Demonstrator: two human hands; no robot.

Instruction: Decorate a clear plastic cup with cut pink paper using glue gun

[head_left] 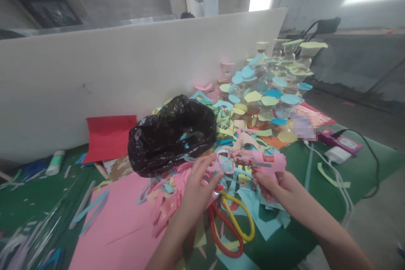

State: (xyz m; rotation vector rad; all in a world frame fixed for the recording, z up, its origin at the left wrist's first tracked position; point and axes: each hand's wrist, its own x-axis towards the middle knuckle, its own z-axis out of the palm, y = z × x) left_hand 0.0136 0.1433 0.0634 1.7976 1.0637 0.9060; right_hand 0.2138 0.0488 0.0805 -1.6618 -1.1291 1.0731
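My right hand (276, 185) grips the handle of a pink hot glue gun (268, 161); its nozzle points left. Fingers and thumb of my left hand (198, 183) close around a clear round plastic piece with a pinkish rim (226, 163), and the nozzle is at that rim. Whether the tip touches it I cannot tell. Below the hands lie scissors (249, 221) with one red and one yellow handle, their blades partly hidden by my left hand. Cut paper scraps (264, 215) in blue, pink and yellow spread beneath both hands.
A black plastic bag (148, 147) sits behind my left hand. Clear plastic pieces topped with paper discs (268, 101) crowd the back right. Pink paper (117, 223) covers the left front. A white charger (338, 155) and cables lie at right. A white board (110, 71) stands behind.
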